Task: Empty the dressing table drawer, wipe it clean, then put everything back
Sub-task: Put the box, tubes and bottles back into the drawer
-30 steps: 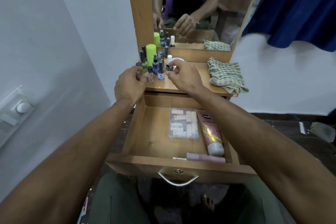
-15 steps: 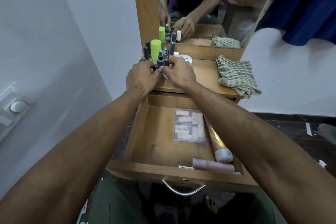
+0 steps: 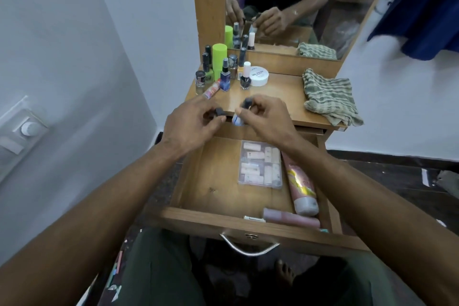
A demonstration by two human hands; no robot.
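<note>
Step in hand, I judge, is putting things back: the drawer [image 3: 206, 181] stands open below the worktop [image 3: 280, 97], already holding a clear box [image 3: 260, 165] and tubes. The left hand [image 3: 188, 124] pinches a small dark bottle [image 3: 219, 112]; the right hand [image 3: 268, 117] has fingers curled round a blue bottle [image 3: 239, 119]. Next, both must be lowered into the bare left part.
</note>
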